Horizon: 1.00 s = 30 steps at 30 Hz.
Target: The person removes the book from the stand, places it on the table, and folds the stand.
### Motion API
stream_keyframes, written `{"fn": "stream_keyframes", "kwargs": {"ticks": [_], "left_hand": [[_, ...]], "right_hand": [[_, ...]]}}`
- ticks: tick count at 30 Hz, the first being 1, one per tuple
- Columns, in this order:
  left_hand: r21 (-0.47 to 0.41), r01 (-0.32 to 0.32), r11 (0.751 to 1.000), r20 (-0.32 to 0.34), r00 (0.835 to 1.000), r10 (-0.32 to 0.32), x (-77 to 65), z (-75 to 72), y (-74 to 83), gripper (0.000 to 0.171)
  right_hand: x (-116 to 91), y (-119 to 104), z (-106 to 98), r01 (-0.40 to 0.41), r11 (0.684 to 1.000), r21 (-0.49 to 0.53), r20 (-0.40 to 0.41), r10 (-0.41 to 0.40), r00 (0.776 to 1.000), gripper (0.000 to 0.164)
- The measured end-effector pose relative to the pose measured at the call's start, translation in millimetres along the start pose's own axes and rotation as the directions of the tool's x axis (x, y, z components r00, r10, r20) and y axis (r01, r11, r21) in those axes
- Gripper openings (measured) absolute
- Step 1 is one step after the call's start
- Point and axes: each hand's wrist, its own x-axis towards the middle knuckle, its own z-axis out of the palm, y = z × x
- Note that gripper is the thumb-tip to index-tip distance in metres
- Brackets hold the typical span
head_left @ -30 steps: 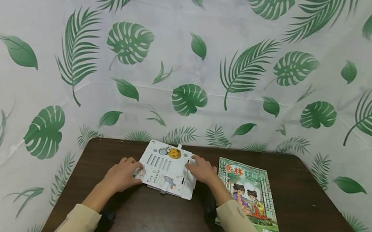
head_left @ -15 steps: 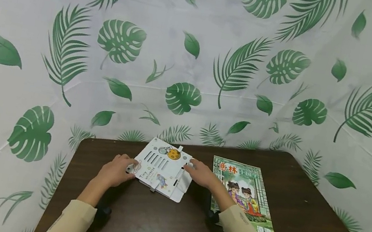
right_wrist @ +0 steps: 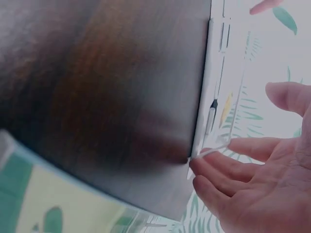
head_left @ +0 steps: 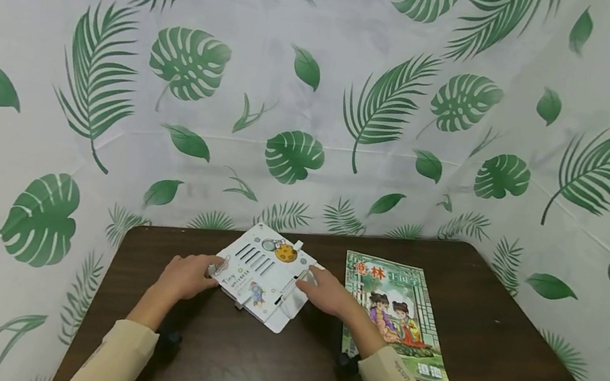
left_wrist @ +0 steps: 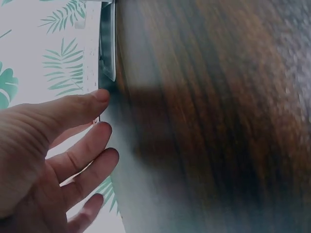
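A white book stand (head_left: 264, 273) printed with "Tiny universe", a rocket and a yellow planet lies folded near the table's back edge, turned slightly. My left hand (head_left: 190, 275) pinches its left end between thumb and index finger. In the left wrist view the stand's edge (left_wrist: 107, 43) shows above the left hand (left_wrist: 58, 155), whose other fingers are loosely bent. On the stand's right side rests my right hand (head_left: 328, 292). The right wrist view shows this right hand (right_wrist: 262, 170) with fingertips touching a thin raised white part (right_wrist: 214, 149), the thumb held apart.
A magazine (head_left: 394, 315) with a green illustrated cover lies flat to the right, partly under the right forearm. The dark wooden table (head_left: 260, 373) reaches back to a white leaf-patterned cloth (head_left: 260, 26) hung behind and at both sides.
The book stand has turned clockwise, its right end swinging nearer to me. Both hands stayed on it and moved with it. The head view has shifted slightly.
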Motion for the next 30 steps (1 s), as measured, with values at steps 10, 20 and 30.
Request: {"fn": "stream_keyframes", "kwargs": {"ticks": [10,20,30], "left_hand": [[-0.035,0.010,0.999,-0.030,0.999,-0.011,10.3,7.7,-1.6,0.044],[-0.133,0.061,0.989,-0.020,0.998,-0.065,16.7,11.1,11.6,0.047],[-0.124,0.053,0.991,-0.011,0.998,-0.055,25.0,10.8,18.0,0.054]], "right_hand": [[-10,-3,1,-0.007,1.000,0.001,0.026,0.007,1.000,0.067],[-23,-1,3,0.007,1.000,-0.014,-0.007,-0.007,1.000,0.069],[-27,-5,5,0.058,0.997,-0.050,0.009,-0.058,0.998,0.065]]}}
